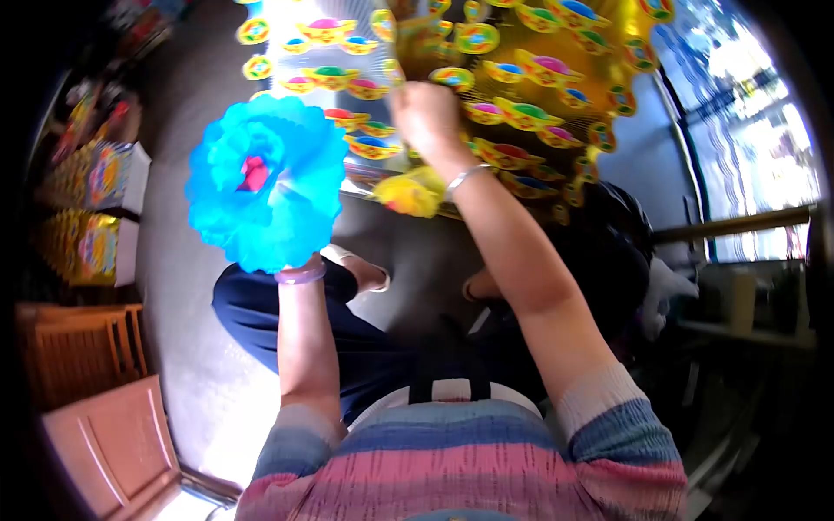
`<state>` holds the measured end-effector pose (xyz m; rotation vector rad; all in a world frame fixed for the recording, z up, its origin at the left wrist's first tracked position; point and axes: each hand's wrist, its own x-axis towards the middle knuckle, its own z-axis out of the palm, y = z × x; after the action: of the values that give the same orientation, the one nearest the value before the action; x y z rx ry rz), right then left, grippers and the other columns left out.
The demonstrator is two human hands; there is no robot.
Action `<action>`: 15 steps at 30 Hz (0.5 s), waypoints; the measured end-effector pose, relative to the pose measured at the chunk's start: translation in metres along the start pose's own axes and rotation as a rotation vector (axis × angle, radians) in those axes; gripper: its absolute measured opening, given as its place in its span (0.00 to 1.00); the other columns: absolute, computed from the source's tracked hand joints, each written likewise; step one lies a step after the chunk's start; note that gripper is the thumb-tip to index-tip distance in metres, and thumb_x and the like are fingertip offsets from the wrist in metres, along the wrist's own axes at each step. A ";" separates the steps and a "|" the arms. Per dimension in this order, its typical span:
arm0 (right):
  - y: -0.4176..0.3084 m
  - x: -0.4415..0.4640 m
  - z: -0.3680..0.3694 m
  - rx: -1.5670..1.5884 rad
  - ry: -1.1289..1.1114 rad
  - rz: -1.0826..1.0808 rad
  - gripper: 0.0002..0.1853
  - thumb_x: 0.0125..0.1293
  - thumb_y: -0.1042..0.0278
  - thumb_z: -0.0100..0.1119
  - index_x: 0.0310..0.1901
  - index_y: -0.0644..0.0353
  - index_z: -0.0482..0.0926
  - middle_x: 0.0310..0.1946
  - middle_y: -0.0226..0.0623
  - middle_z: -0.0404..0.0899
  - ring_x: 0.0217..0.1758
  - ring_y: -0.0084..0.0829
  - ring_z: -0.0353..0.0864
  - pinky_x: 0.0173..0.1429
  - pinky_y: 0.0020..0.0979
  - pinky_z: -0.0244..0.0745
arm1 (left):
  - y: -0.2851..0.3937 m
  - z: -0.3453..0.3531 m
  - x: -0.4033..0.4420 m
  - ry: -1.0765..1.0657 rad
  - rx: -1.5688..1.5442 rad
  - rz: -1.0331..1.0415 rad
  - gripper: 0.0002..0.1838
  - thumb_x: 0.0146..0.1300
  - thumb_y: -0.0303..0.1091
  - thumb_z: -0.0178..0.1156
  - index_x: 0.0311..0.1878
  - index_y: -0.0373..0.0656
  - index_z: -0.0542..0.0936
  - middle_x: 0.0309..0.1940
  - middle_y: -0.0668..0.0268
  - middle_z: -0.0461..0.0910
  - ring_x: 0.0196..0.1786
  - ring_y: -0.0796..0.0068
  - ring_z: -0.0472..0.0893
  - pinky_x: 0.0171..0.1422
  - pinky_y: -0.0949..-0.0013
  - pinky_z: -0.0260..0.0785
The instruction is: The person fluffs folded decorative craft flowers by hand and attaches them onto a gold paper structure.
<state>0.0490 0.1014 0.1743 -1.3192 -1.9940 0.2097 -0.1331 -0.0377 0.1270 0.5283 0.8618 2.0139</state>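
A large blue paper flower (278,187) with a pink centre is held up in front of me on the left. My left hand (304,263) is behind and below it, mostly hidden by the petals, and appears closed on it. Farther forward, my right hand (426,117) is curled at the shiny gold foil decoration (556,91), which carries rows of colourful ingot-shaped pieces. Its fingertips are blurred, and what they pinch cannot be made out. Just below that hand a yellow crumpled paper bunch (408,193) with some red sits near the decoration's lower edge.
At the left, stacks of gold-decorated packages (87,247) stand near a wooden chair (82,347) and a brown wooden panel (113,443). A dark bag-like shape (608,252) is by my right arm. A bright window with patterned curtains (738,95) is at the right.
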 end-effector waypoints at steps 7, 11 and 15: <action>-0.011 -0.091 -0.020 0.903 -0.157 0.236 0.12 0.59 0.69 0.56 0.44 0.64 0.76 0.39 0.45 0.78 0.45 0.42 0.77 0.48 0.38 0.73 | -0.026 0.033 -0.040 -0.261 0.013 -0.277 0.27 0.57 0.29 0.62 0.61 0.39 0.70 0.68 0.59 0.59 0.66 0.70 0.64 0.68 0.64 0.58; 0.017 -0.154 -0.049 1.286 -0.520 0.404 0.19 0.60 0.67 0.59 0.52 0.64 0.74 0.48 0.38 0.77 0.51 0.28 0.75 0.54 0.31 0.71 | -0.047 0.053 -0.071 -0.436 0.024 -0.429 0.27 0.57 0.29 0.62 0.61 0.38 0.70 0.68 0.59 0.59 0.66 0.70 0.64 0.68 0.64 0.58; 0.036 -0.182 -0.073 1.322 -0.411 0.273 0.23 0.61 0.66 0.59 0.57 0.62 0.71 0.52 0.34 0.75 0.52 0.24 0.73 0.56 0.28 0.70 | -0.059 0.068 -0.096 -0.604 0.065 -0.547 0.26 0.56 0.29 0.62 0.60 0.38 0.71 0.68 0.59 0.59 0.66 0.70 0.64 0.68 0.65 0.58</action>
<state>0.1615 -0.0554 0.1222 -0.6277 -1.3570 1.6826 -0.0053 -0.0700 0.1249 0.7855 0.6061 1.2309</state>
